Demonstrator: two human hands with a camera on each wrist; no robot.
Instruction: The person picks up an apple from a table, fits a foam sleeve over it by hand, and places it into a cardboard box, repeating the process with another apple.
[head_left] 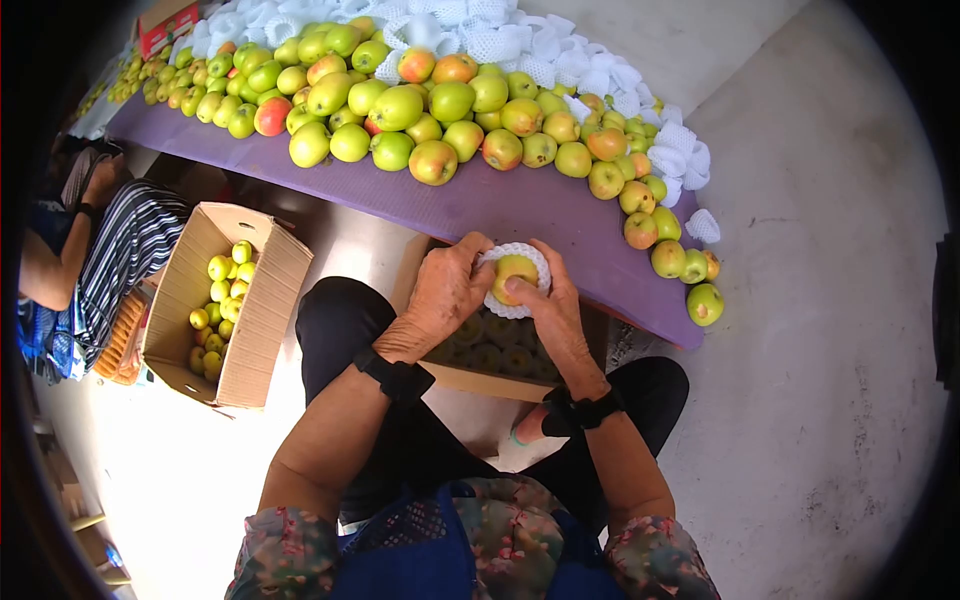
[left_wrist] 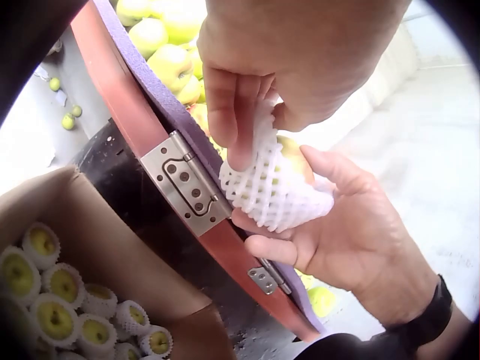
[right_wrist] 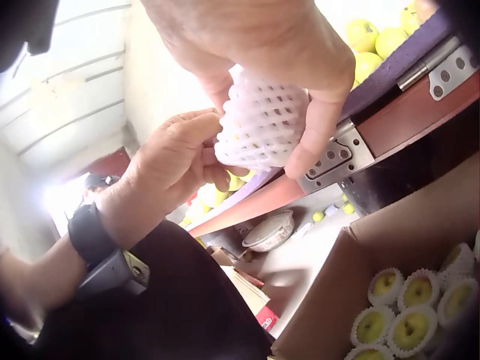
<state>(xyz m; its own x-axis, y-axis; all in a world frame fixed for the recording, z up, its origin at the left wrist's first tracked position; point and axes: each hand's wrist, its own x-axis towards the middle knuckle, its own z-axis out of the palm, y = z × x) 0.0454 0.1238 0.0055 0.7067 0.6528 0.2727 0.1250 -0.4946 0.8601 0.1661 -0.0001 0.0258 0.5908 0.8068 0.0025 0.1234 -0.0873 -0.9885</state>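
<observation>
A yellow-green apple (head_left: 514, 272) sits inside a white foam net sleeve (left_wrist: 270, 195), held over the front edge of the padded table. My left hand (head_left: 447, 290) pinches the sleeve's edge between thumb and fingers. From the other side my right hand (head_left: 560, 318) grips the sleeved apple, its thumb lying over the fruit in the head view. In the right wrist view the net is stretched round the apple, and the right hand (right_wrist: 262, 37) reaches over it from above. Below both hands is a cardboard box (head_left: 480, 381) with several sleeved apples (left_wrist: 56, 319) packed in rows.
Loose apples (head_left: 400, 107) are heaped along the purple table pad (head_left: 370, 195), with white foam sleeves (head_left: 500, 40) piled behind. At left stands another carton (head_left: 265, 320) of bare apples, beside a seated person (head_left: 60, 250). Metal hinges (left_wrist: 185, 184) show on the table's red edge.
</observation>
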